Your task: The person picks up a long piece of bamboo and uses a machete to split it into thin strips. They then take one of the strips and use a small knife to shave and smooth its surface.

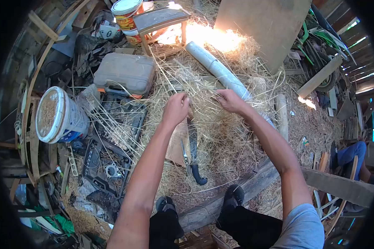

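Observation:
My left hand [176,109] is closed in a pinch over the heap of pale shavings [220,137], fingers curled around a thin strip. Across from it, my right hand [230,101] also pinches; a thin strip seems to run between the two, though it blends into the fibres behind. Just below my left hand lies a large knife [193,143] with a black curved handle. Beside its blade rests a slim metal tool [185,154], perhaps scissors, on a flat wooden piece [177,143]. Beyond my right hand, a grey-green pole [220,70] lies slanted.
To the left stand a white bucket [72,118], a grey tool case [125,74] and an open black tool tray [108,164]. A small bench [161,18] is at the back. A log [237,193] lies by my feet. A person's leg [351,155] shows at right.

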Demonstrator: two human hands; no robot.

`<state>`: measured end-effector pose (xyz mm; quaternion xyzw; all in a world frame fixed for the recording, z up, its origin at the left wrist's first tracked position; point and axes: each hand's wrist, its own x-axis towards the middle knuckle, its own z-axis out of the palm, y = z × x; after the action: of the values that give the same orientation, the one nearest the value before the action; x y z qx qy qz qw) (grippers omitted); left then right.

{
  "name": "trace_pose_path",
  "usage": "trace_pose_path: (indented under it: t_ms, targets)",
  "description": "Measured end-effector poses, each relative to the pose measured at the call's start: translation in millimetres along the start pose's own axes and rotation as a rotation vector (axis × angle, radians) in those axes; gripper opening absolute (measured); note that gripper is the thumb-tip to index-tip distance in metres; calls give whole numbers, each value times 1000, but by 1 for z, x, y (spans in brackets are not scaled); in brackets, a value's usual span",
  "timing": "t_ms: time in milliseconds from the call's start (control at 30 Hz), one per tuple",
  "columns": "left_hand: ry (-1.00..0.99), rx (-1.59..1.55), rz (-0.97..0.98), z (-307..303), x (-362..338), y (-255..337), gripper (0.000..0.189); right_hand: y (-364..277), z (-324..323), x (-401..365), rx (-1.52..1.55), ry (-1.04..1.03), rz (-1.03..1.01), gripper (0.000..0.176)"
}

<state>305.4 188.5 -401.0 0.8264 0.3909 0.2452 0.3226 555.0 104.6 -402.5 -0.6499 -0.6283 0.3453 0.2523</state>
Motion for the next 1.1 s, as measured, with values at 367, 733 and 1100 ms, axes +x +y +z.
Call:
trace_pose_path:
  t_ms: [367,733,1100]
  targets:
    - [111,-457,-186,-34,17,103,23,-82,-54,-39,-71,-239,-7,31]
    - [131,-481,-269,-21,9,74,24,-24,-15,-70,-431,-29,38,28]
    - [-735,241,-288,-29,-32,-13,35,129,33,-209,-815,-381,495,31]
